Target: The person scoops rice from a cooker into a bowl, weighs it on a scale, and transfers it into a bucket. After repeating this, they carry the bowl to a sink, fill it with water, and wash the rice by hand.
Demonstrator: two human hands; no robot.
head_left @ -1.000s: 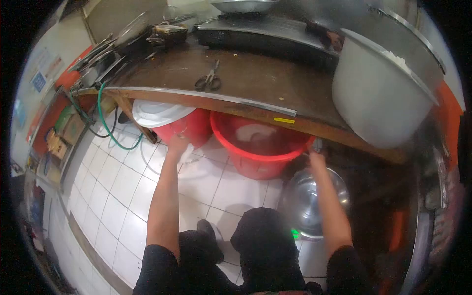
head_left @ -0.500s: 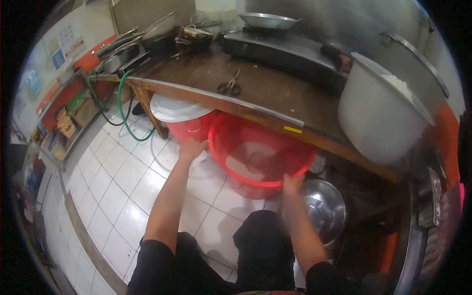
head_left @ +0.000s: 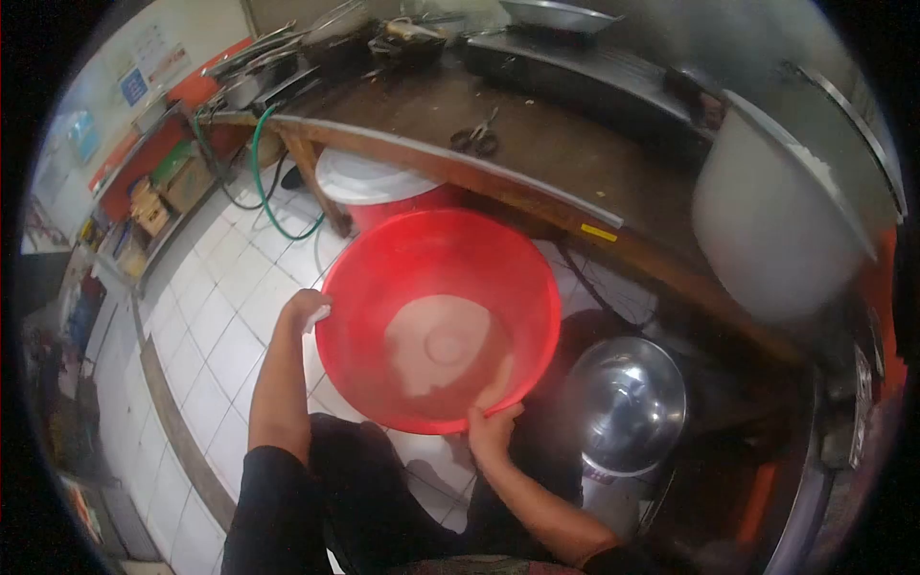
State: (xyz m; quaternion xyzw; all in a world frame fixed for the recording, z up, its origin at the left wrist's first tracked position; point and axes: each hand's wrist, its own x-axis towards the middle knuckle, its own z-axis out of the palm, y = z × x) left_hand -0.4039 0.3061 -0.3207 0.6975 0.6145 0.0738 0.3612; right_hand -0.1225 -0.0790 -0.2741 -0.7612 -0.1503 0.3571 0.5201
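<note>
A large red tub [head_left: 517, 278] lies between my arms, in front of the wooden table, with pale powdery or cloudy contents [head_left: 443, 347] covering its bottom. My left hand [head_left: 307, 309] grips its left rim, with something small and white beside the fingers. On the near right rim, my right hand [head_left: 492, 429] is closed round the edge. To the right of the tub stands a shiny metal bowl [head_left: 628, 407]. A red bucket with a white lid [head_left: 374, 178] is partly hidden behind the tub, under the table.
Black scissors [head_left: 476, 137] rest on the brown table [head_left: 402, 107]. A big pale pot [head_left: 767, 211] stands at the table's right end. Pans [head_left: 556, 15] and a flat stove line the back. A green hose [head_left: 259, 177] hangs at the left near a shelf [head_left: 158, 206].
The red tub has come out from under the table, nearer to me and to the left. Both hands have moved with it, still on its rim.
</note>
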